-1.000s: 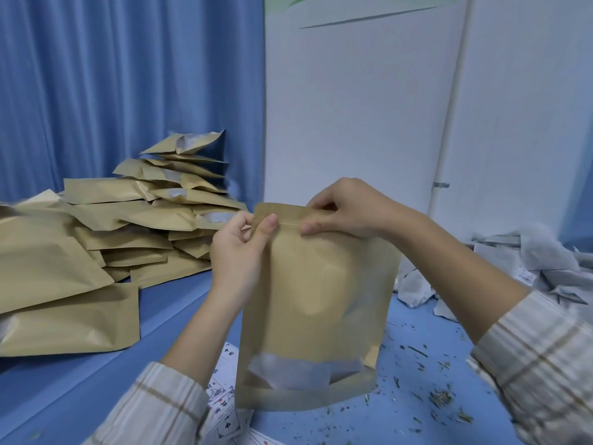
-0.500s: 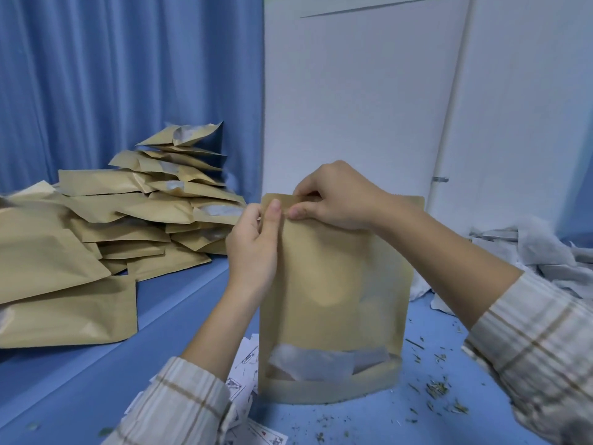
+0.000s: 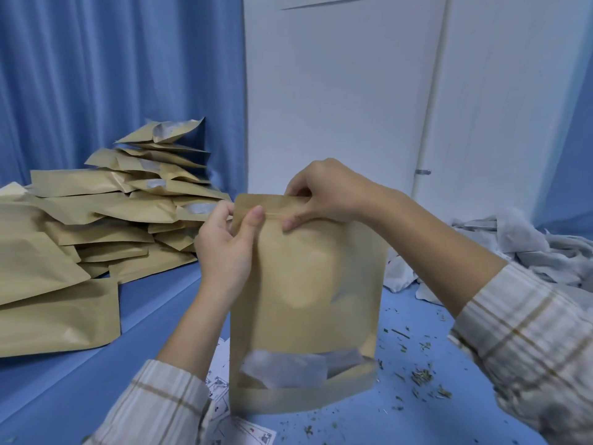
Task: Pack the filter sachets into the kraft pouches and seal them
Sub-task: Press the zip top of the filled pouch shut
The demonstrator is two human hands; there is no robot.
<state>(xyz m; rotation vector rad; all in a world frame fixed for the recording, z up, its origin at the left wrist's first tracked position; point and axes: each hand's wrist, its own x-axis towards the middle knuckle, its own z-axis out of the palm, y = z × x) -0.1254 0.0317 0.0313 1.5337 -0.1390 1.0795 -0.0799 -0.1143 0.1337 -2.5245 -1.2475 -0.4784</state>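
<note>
Sealing a filled kraft pouch (image 3: 308, 284). The pouch stands upright at the centre of the view, its base at or just above the blue surface (image 3: 160, 332); blur at the base prevents telling whether it rests there. Its long axis runs vertically, mouth uppermost, printed face and clear window turned toward the wearer. Through the window, low on the pouch, pale filter sachets (image 3: 288, 369) are visible inside.

The left hand (image 3: 224, 248) pinches the upper left corner of the pouch, thumb on the near face and fingers (image 3: 224, 208) curled behind. The right hand (image 3: 324, 191) pinches the closure strip just right of that corner, thumb pressed flat on the near face and the other fingers folded over the top edge.

To left of the pouch and farther back lies a heap of kraft pouches (image 3: 106, 226), lying flat; whether these are filled cannot be told. To right of the pouch lies a pile of loose sachets (image 3: 526, 252), with dried herb crumbs (image 3: 423, 377) scattered on the surface near its base. Printed paper sheets (image 3: 237, 435) lie beneath and in front of the pouch.

Suggested technique, as a judgement: hold the left corner fixed as an anchor, and run the right pinch along the strip toward the far corner with steady pressure, keeping both lips aligned so no gap remains. Contents should sit low, clear of the closure.
</note>
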